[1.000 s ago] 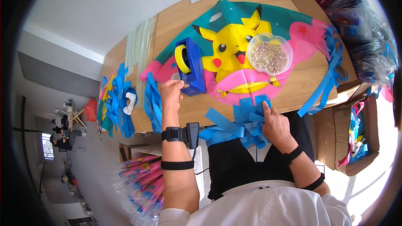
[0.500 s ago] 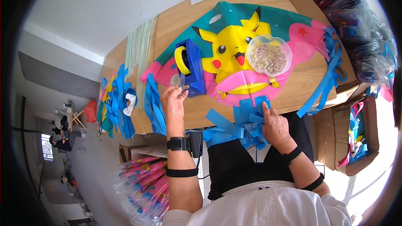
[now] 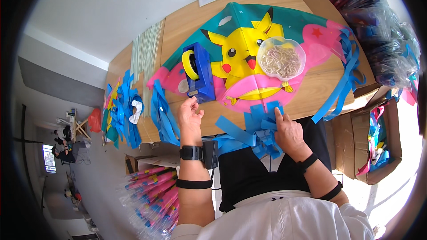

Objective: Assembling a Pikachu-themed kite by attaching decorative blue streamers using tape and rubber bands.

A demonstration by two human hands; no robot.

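A kite sheet (image 3: 242,20) in green and pink, printed with a yellow cartoon character, lies spread on the table. Blue streamers (image 3: 255,118) bunch at its lower edge and hang over the table's front. My right hand (image 3: 290,134) holds a streamer end against the kite's edge, index finger stretched over it and the other fingers curled. My left hand (image 3: 190,114) is just below the front end of a blue tape dispenser (image 3: 203,73) with a yellow-cored roll (image 3: 190,64). Its fingers are bent in; anything between them is too small to make out.
A clear flower-shaped bowl (image 3: 281,58) of small pale tubes stands on the kite. Thin pale sticks (image 3: 147,51) and more blue streamers (image 3: 129,120) lie left. Bagged bundles (image 3: 378,35) and an open carton (image 3: 356,146) stand right; pink wrapped bundles (image 3: 155,195) sit below left.
My left hand has drawn slightly toward me from the dispenser's front end. The right hand keeps its place on the streamer. The whole view has shifted a little.
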